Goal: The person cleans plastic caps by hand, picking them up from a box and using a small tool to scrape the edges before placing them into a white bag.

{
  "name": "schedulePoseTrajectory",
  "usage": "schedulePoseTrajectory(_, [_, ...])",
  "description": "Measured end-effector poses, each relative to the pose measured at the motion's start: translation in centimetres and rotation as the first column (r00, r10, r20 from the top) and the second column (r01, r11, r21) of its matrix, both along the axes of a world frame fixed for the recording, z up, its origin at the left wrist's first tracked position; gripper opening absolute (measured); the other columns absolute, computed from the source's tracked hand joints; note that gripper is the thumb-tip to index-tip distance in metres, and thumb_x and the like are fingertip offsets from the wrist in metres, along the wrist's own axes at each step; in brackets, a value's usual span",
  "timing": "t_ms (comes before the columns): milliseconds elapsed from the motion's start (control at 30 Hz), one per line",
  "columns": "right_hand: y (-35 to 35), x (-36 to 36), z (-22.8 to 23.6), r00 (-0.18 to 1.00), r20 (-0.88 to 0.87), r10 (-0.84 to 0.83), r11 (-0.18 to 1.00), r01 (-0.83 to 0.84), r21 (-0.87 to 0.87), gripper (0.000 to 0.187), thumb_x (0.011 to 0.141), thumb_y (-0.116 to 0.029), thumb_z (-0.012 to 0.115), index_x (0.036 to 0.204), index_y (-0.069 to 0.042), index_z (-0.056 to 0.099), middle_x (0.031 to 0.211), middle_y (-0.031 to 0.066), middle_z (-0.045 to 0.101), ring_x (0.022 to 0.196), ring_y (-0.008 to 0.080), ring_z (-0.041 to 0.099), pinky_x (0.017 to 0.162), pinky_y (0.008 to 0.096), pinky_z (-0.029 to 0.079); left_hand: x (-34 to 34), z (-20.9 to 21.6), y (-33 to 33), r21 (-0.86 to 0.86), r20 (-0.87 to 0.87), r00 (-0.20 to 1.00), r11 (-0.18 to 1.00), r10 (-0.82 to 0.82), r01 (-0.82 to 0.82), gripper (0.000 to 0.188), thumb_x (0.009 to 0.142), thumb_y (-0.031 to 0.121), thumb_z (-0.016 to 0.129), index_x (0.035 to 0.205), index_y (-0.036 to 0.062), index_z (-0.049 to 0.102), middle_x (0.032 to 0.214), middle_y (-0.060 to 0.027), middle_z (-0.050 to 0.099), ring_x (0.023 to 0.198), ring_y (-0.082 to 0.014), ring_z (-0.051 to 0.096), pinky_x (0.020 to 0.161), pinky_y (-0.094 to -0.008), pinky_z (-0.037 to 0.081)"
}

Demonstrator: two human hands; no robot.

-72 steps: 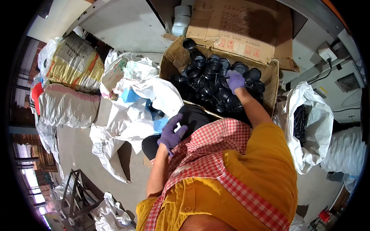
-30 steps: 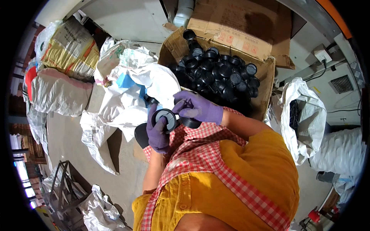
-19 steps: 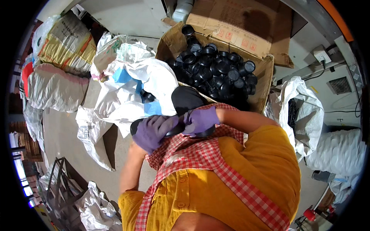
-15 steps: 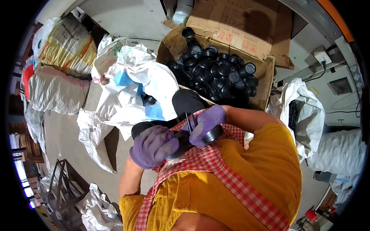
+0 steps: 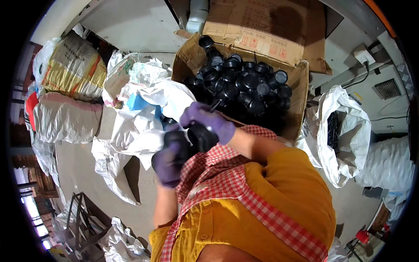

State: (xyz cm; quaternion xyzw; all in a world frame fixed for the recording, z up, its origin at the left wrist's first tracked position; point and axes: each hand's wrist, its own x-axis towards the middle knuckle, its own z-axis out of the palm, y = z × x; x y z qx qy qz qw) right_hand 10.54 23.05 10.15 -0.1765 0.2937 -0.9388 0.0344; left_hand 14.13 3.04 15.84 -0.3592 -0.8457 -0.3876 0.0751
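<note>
Both my hands wear purple gloves and are close together over my lap. My right hand point(image 5: 214, 123) is closed on a black round plastic part point(image 5: 204, 137), and a thin dark stem sticks up by its fingers. My left hand point(image 5: 168, 163), smeared by motion, holds another black round plastic part point(image 5: 178, 143); its fingers are partly hidden. Just beyond my hands stands an open cardboard box point(image 5: 301, 94), heaped with similar black round parts point(image 5: 249, 81). To its left lies an open white woven sack point(image 5: 146, 114) with blue patches and something dark in its mouth.
On the right stands another white sack point(image 5: 347, 150) with dark pieces inside, near a grey machine panel with a vent point(image 5: 386, 89). Stuffed sacks point(image 5: 67, 117) are stacked at the left. A dark metal frame point(image 5: 79, 222) and crumpled white sacking point(image 5: 122, 242) lie at lower left.
Both hands, with the black parts in them, have moved; the right one went left and up towards the white sack, the left one slightly down. My view has shifted a little.
</note>
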Motion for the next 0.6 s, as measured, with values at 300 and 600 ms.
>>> schedulePoseTrajectory(300, [3.3, -1.1, -4.6, 0.885, -0.327, -0.332, 0.410, 0.447, 0.795, 0.018, 0.071, -0.004, 0.055, 0.088, -0.004, 0.062, 0.088, 0.0083, 0.061, 0.082, 0.0198, 0.061, 0.075, 0.0288, 0.048, -0.2, -3.0, 7.7, 0.029, 0.192, 0.976, 0.993, 0.106, -0.113, 0.043, 0.066, -0.002, 0.059, 0.108, 0.0055, 0.060, 0.100, -0.0145, 0.058, 0.089, -0.0267, 0.057, 0.078, -0.0316, 0.047])
schedulePoseTrajectory(600, [15.0, -1.5, -13.5, 0.701, -0.449, -0.554, -0.585, 0.056, 0.809, 0.026, 0.068, -0.007, 0.063, 0.094, -0.013, 0.063, 0.115, 0.0092, 0.052, 0.106, 0.0315, 0.049, 0.089, 0.0405, 0.041, -4.9, -1.9, 1.2, -0.269, -0.126, 0.861, 0.819, 0.492, -0.508, 0.063, 0.066, 0.011, 0.068, 0.125, 0.0089, 0.047, 0.124, -0.0211, 0.047, 0.116, -0.0370, 0.042, 0.097, -0.0417, 0.036])
